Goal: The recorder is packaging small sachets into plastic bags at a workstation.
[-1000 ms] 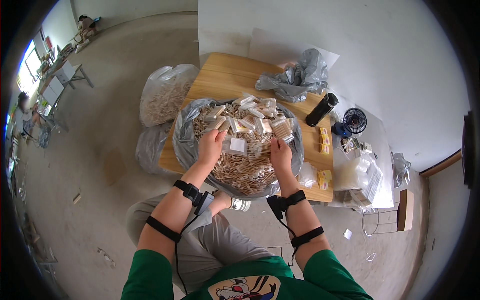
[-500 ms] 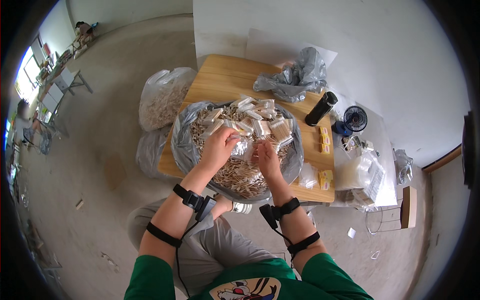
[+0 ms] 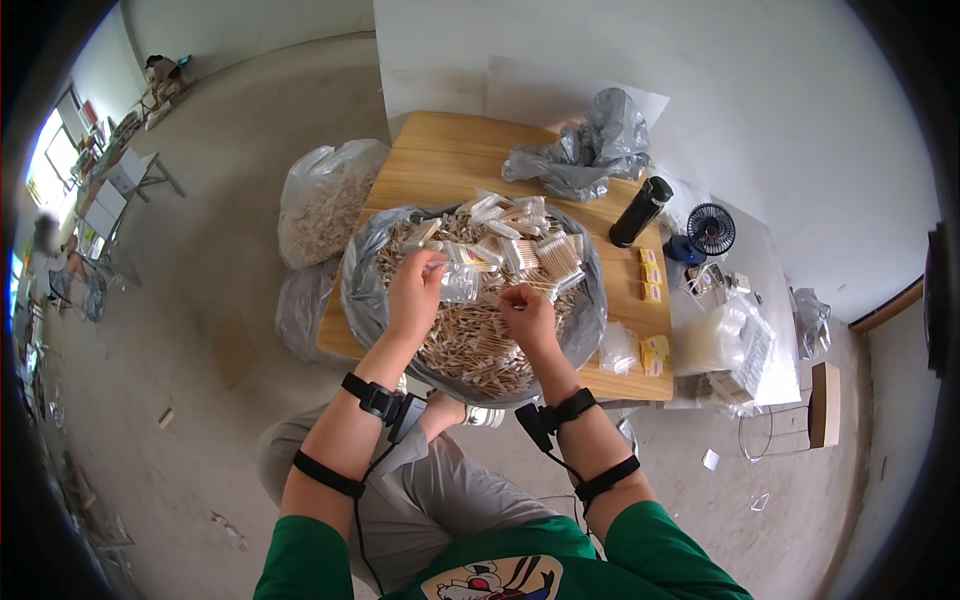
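Note:
A wide tub lined with a grey plastic bag [image 3: 365,290] holds a heap of loose cotton swabs [image 3: 470,350]. Filled clear packets of cotton swabs [image 3: 555,258] lie on the heap's far side. My left hand [image 3: 413,298], over the left part of the heap, is closed on the edge of a small clear plastic bag [image 3: 459,284], which looks empty. Just right of that bag, my right hand [image 3: 528,318] is low over the swabs with its fingers pinched together. Whatever is between those fingertips is too small to make out.
On the wooden table [image 3: 440,150] are a crumpled grey bag [image 3: 590,150], a black bottle [image 3: 640,212], small yellow labels [image 3: 651,275] and clear bags [image 3: 618,348]. A small fan [image 3: 710,230] stands to the right. A sack of swabs [image 3: 325,205] sits left of the table.
My left hand has shifted slightly left with the clear bag. My right hand has come away from the bag, and its fingers have curled into a pinch over the swabs.

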Demonstrator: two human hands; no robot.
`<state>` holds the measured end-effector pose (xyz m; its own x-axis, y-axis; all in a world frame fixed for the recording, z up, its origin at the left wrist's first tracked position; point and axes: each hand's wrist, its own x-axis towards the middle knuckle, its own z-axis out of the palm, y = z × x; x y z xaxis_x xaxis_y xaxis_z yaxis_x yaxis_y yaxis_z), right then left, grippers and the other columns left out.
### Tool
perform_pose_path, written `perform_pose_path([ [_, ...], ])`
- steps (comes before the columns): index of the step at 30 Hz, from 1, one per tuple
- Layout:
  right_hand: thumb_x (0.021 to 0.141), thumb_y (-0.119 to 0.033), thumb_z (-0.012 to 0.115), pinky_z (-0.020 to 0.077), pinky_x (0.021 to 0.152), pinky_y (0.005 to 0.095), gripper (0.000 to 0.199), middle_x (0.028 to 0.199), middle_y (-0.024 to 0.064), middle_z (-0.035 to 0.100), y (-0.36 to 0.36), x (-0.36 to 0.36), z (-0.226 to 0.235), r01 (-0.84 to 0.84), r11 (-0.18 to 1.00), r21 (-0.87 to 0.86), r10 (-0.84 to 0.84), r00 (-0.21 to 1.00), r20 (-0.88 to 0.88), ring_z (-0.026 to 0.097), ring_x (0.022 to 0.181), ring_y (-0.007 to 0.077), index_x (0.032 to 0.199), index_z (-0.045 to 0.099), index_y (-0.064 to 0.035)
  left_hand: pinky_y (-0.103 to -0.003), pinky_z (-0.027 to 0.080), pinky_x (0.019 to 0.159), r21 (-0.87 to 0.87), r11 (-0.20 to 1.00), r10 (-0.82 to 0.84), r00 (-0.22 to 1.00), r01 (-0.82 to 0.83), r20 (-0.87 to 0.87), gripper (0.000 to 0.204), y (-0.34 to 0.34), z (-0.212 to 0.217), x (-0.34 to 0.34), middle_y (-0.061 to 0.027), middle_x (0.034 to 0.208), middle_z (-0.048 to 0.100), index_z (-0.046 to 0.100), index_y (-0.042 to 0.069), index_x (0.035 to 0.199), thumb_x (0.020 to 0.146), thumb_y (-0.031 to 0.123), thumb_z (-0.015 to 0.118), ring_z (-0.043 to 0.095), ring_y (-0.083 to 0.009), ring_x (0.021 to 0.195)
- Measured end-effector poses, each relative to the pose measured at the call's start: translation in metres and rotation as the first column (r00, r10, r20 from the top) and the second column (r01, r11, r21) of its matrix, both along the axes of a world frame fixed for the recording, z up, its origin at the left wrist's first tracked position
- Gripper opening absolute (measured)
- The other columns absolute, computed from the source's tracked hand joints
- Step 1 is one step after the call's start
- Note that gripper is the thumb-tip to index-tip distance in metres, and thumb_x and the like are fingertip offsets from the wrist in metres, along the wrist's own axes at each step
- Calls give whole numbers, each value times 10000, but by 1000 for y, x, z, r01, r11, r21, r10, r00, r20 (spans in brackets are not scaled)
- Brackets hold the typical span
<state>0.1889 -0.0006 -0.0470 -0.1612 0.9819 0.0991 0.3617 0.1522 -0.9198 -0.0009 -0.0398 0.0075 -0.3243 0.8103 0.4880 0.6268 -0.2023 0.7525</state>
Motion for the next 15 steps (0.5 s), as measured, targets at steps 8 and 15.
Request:
perform_pose_path([
  [8,815,26,551,492,709,257,134,921,60,657,-2,69,39,96,995,-40,-104,945,-311,602,790,105,904,649,10,-310,446,607,-164,986,1,990,23,144,114,1,-13,-1,-94,746,593,604,16,859,809,103,659,555,-189,648],
  [15,877,-26,576,503,673,243,126,911,65,660,-25,171,30,243,968,-56,-236,818,-525,618,742,127,956,657,31,-264,437,586,-134,982,-99,971,130,220,119,9,-34,5,-47,725,591,579,20,845,836,119,644,531,-115,621],
])
